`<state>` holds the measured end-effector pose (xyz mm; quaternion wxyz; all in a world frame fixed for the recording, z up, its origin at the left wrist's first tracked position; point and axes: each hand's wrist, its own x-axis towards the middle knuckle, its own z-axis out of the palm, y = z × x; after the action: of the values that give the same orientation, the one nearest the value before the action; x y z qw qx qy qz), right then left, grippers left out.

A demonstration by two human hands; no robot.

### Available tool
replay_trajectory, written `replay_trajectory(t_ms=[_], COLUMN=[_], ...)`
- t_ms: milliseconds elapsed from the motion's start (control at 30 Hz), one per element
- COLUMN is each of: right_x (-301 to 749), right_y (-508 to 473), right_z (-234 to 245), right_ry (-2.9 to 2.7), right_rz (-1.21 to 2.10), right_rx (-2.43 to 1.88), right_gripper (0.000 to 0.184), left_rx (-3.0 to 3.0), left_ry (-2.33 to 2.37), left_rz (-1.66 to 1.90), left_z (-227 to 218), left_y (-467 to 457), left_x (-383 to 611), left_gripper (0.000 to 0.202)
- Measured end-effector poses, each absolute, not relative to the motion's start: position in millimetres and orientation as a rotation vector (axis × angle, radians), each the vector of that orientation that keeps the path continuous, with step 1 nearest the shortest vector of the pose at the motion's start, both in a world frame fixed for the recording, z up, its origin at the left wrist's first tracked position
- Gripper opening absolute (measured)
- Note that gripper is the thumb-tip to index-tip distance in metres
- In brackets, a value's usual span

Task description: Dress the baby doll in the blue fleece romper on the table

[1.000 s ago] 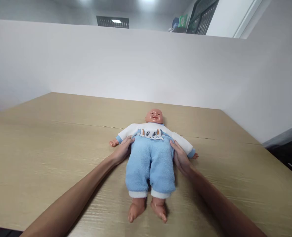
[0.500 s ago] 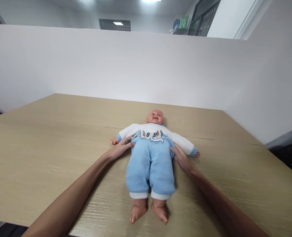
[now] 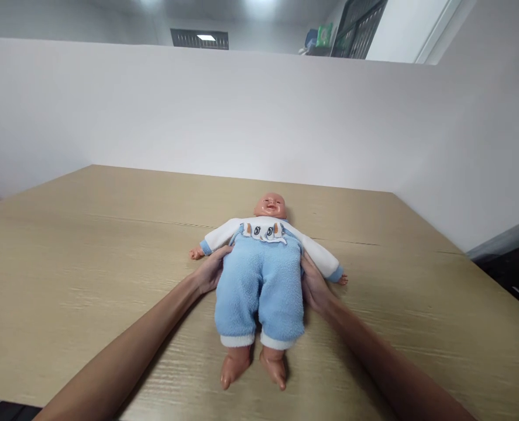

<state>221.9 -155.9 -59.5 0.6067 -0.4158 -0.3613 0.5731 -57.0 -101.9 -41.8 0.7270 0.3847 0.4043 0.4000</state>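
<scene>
A baby doll (image 3: pixel 259 272) lies on its back on the wooden table (image 3: pixel 110 263), its head toward the far side and bare feet toward me. It wears a white top with blue cuffs and fluffy light-blue trousers with an elephant face at the chest. My left hand (image 3: pixel 210 270) grips the doll's side at the waist from the left, fingers mostly hidden behind the trousers. On the opposite side, my right hand (image 3: pixel 315 283) clasps the waist, its fingertips also tucked out of sight. Both doll arms stretch outward above my hands.
A white partition (image 3: pixel 241 117) rises behind the table's far edge. Beyond it are a dark barred window (image 3: pixel 358 29) and a green package (image 3: pixel 324 35). A dark object (image 3: pixel 516 278) stands past the table's right edge.
My fingers have slipped farther around and under the doll's waist, now mostly hidden. The doll sits slightly farther left and higher in view, along with small camera movement.
</scene>
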Motion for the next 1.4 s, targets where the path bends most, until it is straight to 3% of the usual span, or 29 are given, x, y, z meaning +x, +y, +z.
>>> replay_trajectory(t_ms=[300, 500, 600, 767, 967, 1167, 1300, 1400], right_x=[222.6, 226.9, 230.0, 233.3, 245.6, 254.2, 243.6, 234.4], right_y=[-152.8, -159.4, -167.3, -152.5, -136.6, -162.4, -160.0, -152.5], right_z=[-53.7, -50.7, -36.2, -22.4, -44.5, -51.7, -58.8, -66.9], right_ry=[-0.916, -1.14, -1.303, -1.397, -1.422, -1.658, -1.331, -0.998], right_rz=[1.232, 0.986, 0.819, 0.758, 0.806, 0.569, 0.831, 1.052], right_rx=[-1.001, -1.1, -1.144, -1.193, -1.3, -1.387, -1.335, -1.204], right_gripper=[0.056, 0.024, 0.02, 0.022, 0.038, 0.042, 0.039, 0.05], left_rx=[1.04, 1.337, 1.532, 1.646, 1.603, 1.798, 1.613, 1.364], left_ry=[0.967, 0.945, 0.909, 0.873, 0.956, 0.991, 0.988, 0.937], left_rz=[1.077, 1.108, 1.116, 1.033, 0.924, 0.869, 0.929, 1.05], left_z=[-41.3, -30.5, -19.8, -6.0, -21.2, -31.5, -34.7, -42.9], left_y=[-96.4, -96.5, -96.5, -80.0, -69.3, -83.1, -88.0, -89.2], left_x=[-57.9, -64.2, -64.5, -58.6, -62.2, -73.4, -67.0, -55.9], left_gripper=[0.035, 0.034, 0.035, 0.037, 0.046, 0.045, 0.051, 0.053])
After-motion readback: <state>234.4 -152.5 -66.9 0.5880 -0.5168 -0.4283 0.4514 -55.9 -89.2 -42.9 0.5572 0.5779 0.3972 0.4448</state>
